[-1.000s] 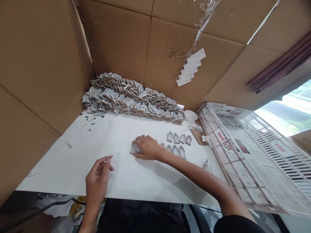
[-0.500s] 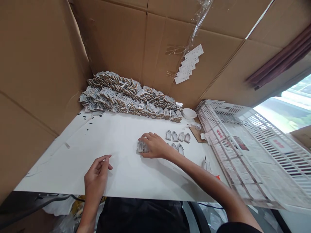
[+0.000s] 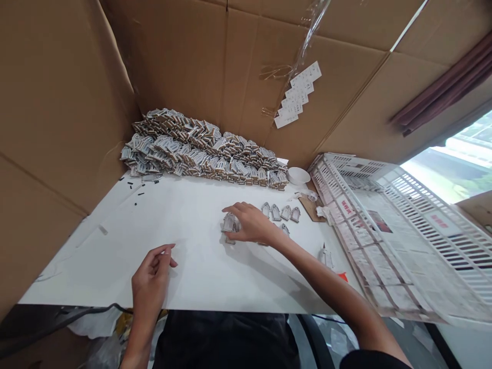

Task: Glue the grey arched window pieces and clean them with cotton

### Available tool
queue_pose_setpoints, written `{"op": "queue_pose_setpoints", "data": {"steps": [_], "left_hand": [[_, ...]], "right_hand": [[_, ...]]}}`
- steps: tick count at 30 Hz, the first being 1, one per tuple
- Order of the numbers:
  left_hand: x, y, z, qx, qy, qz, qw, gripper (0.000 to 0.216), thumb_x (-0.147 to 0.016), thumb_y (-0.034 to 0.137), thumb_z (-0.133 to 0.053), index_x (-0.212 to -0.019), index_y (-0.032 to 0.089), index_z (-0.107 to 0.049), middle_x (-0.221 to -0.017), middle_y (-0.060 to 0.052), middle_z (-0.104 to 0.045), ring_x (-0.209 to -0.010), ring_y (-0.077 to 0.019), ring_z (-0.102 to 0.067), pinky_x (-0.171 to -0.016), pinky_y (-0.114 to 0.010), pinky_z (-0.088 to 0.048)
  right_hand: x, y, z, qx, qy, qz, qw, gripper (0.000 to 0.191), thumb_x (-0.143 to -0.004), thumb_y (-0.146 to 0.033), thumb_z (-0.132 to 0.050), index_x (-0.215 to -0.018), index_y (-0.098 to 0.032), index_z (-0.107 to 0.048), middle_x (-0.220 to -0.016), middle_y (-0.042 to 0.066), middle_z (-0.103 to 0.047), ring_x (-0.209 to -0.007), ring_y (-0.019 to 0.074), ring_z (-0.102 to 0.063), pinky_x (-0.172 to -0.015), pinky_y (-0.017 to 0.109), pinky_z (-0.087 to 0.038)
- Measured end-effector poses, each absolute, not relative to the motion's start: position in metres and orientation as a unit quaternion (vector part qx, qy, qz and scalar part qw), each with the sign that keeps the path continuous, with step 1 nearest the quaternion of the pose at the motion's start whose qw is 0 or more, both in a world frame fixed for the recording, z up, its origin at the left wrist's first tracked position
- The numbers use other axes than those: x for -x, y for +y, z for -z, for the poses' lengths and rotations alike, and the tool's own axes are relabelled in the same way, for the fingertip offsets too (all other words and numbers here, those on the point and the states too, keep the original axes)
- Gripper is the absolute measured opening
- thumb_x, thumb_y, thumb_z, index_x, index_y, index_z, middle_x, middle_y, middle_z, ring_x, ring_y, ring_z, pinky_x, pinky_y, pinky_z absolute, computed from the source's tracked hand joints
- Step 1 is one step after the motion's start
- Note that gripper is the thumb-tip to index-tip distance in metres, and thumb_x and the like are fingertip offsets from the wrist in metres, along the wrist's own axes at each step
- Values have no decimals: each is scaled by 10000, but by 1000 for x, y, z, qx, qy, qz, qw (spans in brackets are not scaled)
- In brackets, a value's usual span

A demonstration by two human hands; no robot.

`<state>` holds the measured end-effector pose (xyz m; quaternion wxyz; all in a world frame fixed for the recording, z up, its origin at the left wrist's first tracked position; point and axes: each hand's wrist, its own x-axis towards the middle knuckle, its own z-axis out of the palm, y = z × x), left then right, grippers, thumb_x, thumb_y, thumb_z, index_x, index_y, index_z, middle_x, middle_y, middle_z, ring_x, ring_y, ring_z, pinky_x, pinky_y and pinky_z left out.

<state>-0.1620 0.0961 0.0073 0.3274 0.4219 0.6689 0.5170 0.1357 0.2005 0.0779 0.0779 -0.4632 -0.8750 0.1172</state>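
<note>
- Brown cardboard panels [image 3: 184, 61] stand around a white tabletop [image 3: 200, 277], which spreads beneath and beyond both hands.
- From the lower right, the bare right forearm [image 3: 321, 279] slants across the tabletop, with a black sleeve [image 3: 374, 360] behind the elbow; it ends in the right hand [image 3: 249, 223], palm down, fingers pointing left and away from the body.
- Thumb and fingers of that hand pinch a grey arched piece [image 3: 229, 222], which shows at the left of the knuckles, between thumb and fingertips; the rest of the grip is hidden under the palm.
- Just below the right thumb, another grey piece [image 3: 229, 241] shows partly, close to the tabletop.
- To the left of the right hand and nearer the body, the left hand [image 3: 151, 274] rests well apart, fingers loosely curled, thumb beside the index finger; whether their tips touch cannot be told.
- Right of the right hand and a little beyond it, a row of four arched pieces [image 3: 285, 212] lies flat; a lone arched piece [image 3: 285, 229] shows just beyond the wrist.
- Beyond both hands, a long heap of arched pieces [image 3: 203, 154] leans against the cardboard.
- Well to the right of the right hand stands a slatted white crate [image 3: 361, 261].
</note>
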Motion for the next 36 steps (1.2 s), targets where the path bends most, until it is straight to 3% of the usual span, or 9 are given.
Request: {"op": "queue_pose_setpoints", "data": {"steps": [12, 17, 24, 36], "left_hand": [[162, 98, -6, -427, 673, -510, 323, 440, -928, 621, -739, -1133, 238, -810, -737, 8, -685, -705, -180, -651, -559, -255, -429], [164, 97, -6, -429, 678, -505, 318, 429, -943, 625, -739, -1132, 246, -810, -749, 9, -680, -732, -186, -644, -586, -264, -434], [164, 99, -5, -427, 678, -502, 326, 438, -935, 634, -748, -1127, 244, -804, -756, 5, -679, -750, -196, -664, -585, -278, -431], [158, 98, -13, -417, 676, -509, 331, 434, -916, 634, -751, -1092, 240, -805, -735, 3, -674, -750, -199, -668, -552, -277, -401]], "right_hand": [[-143, 184, -67, 463, -877, -127, 36, 728, -908, -470, -889, -1523, -158, -655, -1410, 192, -715, -1281, 377, -675, -1101, 490, -513], [-139, 188, -65, 454, -883, -114, 13, 685, -926, -459, -870, -1486, -111, -683, -1322, 200, -756, -1246, 381, -682, -1060, 475, -520], [-161, 198, -77, 463, -874, -124, 79, 703, -889, -411, -900, -1503, -162, -668, -1349, 179, -767, -1281, 375, -675, -1096, 485, -505], [-187, 209, -70, 457, -865, -198, 60, 747, -840, -329, -954, -1513, -199, -658, -1377, 173, -744, -1301, 369, -695, -1105, 494, -540]]}}
